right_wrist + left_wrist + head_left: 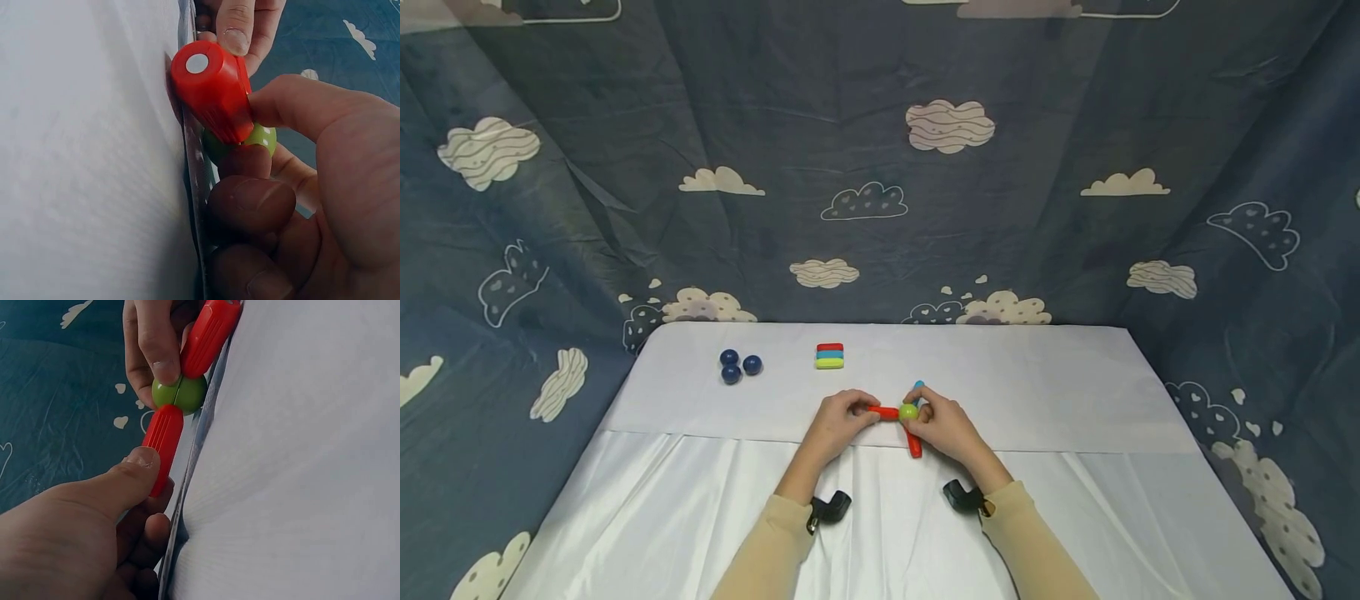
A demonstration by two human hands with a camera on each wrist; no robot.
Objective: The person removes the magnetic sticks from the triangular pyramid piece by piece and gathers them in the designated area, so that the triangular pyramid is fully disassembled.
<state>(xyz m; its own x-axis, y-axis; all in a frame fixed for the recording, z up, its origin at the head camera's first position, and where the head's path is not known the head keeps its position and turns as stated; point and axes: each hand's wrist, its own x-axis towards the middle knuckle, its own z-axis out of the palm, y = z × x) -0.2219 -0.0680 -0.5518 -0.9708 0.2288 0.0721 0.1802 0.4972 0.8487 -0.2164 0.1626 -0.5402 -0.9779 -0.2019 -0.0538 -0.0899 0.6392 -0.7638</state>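
Observation:
In the head view a green ball (907,412) sits where two red sticks and a blue stick (918,386) meet. My left hand (841,423) pinches one red stick (164,440) between thumb and fingers, and its end touches the ball. My right hand (946,425) grips the green ball, its thumb pressed on it in the left wrist view. The other red stick (215,87) points toward me from the ball, with a pale round disc on its free end. The right hand partly hides the blue stick.
Several dark blue balls (731,374) lie close together at the back left of the white-covered table (1045,383). Right of them, red, blue and green sticks (830,356) lie side by side. A dark cloud-patterned cloth (865,250) hangs behind the table.

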